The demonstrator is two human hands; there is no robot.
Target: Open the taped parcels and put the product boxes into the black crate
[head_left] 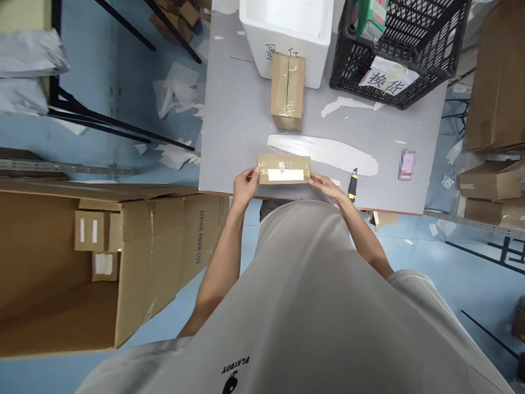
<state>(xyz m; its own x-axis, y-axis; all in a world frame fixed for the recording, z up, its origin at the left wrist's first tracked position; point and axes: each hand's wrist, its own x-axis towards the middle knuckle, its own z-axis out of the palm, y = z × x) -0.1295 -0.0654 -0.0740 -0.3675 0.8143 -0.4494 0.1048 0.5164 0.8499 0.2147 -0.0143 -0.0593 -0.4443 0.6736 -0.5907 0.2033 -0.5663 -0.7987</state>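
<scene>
A small taped cardboard box (283, 162) with a white label on it lies at the near edge of the grey table. My left hand (245, 187) grips its left end between thumb and fingers. At the right end, my right hand (326, 186) holds the box's corner with its fingertips. A black and yellow utility knife (353, 185) lies just right of my right hand. Behind the box is a long strip of white paper (328, 152). Farther back, a second taped cardboard box (287, 90) leans or stands against a white foam bin.
The white foam bin (287, 46) and a black plastic crate (430, 71) with a paper sign stand at the table's back. A blurred pink item (407, 164) lies on the right. A large open carton (164, 257) holding several small boxes stands at left; paper scraps litter the floor.
</scene>
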